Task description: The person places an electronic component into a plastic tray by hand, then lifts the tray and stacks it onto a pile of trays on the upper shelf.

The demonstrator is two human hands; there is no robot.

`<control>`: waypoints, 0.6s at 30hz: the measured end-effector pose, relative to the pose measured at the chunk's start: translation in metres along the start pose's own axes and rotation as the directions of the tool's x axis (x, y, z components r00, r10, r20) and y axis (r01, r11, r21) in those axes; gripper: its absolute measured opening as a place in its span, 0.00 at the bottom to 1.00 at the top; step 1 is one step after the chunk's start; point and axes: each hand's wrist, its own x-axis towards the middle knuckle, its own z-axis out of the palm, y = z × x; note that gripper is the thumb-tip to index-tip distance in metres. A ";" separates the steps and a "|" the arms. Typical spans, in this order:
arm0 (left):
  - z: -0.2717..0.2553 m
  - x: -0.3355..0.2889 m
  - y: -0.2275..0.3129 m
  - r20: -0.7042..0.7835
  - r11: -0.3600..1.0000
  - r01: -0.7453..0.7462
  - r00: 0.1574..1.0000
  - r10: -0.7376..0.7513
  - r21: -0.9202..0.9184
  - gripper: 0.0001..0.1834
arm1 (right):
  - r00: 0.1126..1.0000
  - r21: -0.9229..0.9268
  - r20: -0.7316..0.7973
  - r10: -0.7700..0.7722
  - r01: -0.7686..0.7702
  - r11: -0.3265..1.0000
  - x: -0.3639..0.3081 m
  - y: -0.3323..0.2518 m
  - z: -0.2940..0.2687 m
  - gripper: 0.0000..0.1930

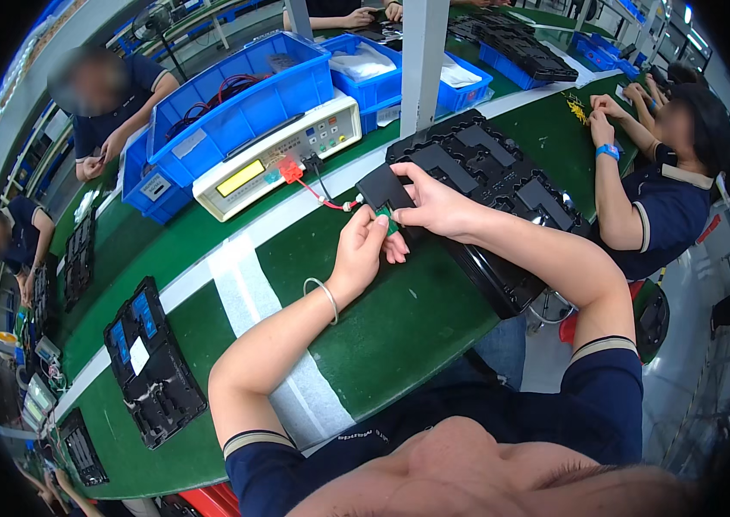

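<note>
Right hand (438, 207) fingers grip 1 black flat module (382, 189); left hand (363, 246) fingers pinch the small green board (389, 221) below it, above the counter (399, 327).

Bare mat (399, 327) beside stacked trays (486, 181)

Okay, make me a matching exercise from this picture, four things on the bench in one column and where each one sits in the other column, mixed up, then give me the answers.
Things:
1. small green circuit board
2. cream-coloured test instrument
3. stack of black moulded trays
4. bangle

Places:
A. on the left wrist
B. pinched between the left hand and right hand
C. in front of the blue bins, a red lead running from it
D. on the green bench, under and beyond the right hand

Pairs: 1-B, 2-C, 3-D, 4-A
</note>
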 end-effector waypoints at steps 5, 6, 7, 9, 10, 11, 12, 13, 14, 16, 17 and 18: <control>0.000 0.000 0.001 -0.010 1.000 0.017 1.000 -0.016 0.025 0.08 | 0.998 -0.012 -0.014 -0.056 0.056 0.998 0.001 0.003 0.002 0.30; 0.001 0.001 0.001 -0.005 1.000 0.019 1.000 -0.018 0.024 0.08 | 0.998 -0.011 -0.019 -0.056 0.055 0.998 0.000 0.000 0.003 0.30; 0.002 0.001 0.001 -0.005 0.999 0.022 1.000 -0.021 0.039 0.08 | 0.999 0.019 -0.020 -0.032 0.033 0.999 -0.004 -0.003 0.003 0.30; 0.001 0.002 0.000 0.002 0.998 0.028 1.000 -0.028 0.053 0.08 | 1.000 0.052 -0.028 -0.008 0.010 0.999 -0.012 -0.013 0.001 0.30; 0.000 0.002 0.000 -0.010 0.995 0.039 0.999 -0.039 0.086 0.08 | 0.999 0.044 -0.047 -0.021 0.023 0.999 -0.020 -0.021 -0.002 0.31; -0.001 0.003 -0.001 -0.021 0.992 0.051 0.999 -0.049 0.119 0.08 | 0.997 0.037 -0.066 -0.031 0.034 0.999 -0.029 -0.028 -0.007 0.31; 0.000 0.003 -0.001 -0.008 0.992 0.045 0.999 -0.044 0.118 0.09 | 0.993 0.038 -0.093 -0.072 0.076 0.996 -0.040 -0.033 -0.013 0.32; 0.000 0.003 -0.001 0.002 0.993 0.026 1.000 -0.026 0.115 0.10 | 0.985 -0.015 -0.141 -0.102 0.101 0.995 -0.048 -0.032 -0.022 0.31; 0.001 0.003 0.000 0.009 0.991 0.027 1.000 -0.029 0.131 0.10 | 0.980 -0.143 -0.170 -0.107 0.083 0.986 -0.057 -0.032 -0.034 0.30; -0.001 0.003 0.000 0.035 0.989 0.025 0.999 -0.030 0.143 0.10 | 0.968 -0.385 -0.248 -0.043 -0.057 0.921 -0.077 -0.034 -0.052 0.27; -0.001 0.002 -0.001 0.039 0.989 0.027 0.999 -0.033 0.147 0.10 | 0.964 -0.382 -0.264 -0.035 -0.072 0.921 -0.088 -0.031 -0.058 0.27; -0.001 0.001 -0.001 0.034 0.988 0.037 0.999 -0.042 0.153 0.10 | 0.955 -0.420 -0.296 -0.003 -0.127 0.899 -0.097 -0.028 -0.062 0.26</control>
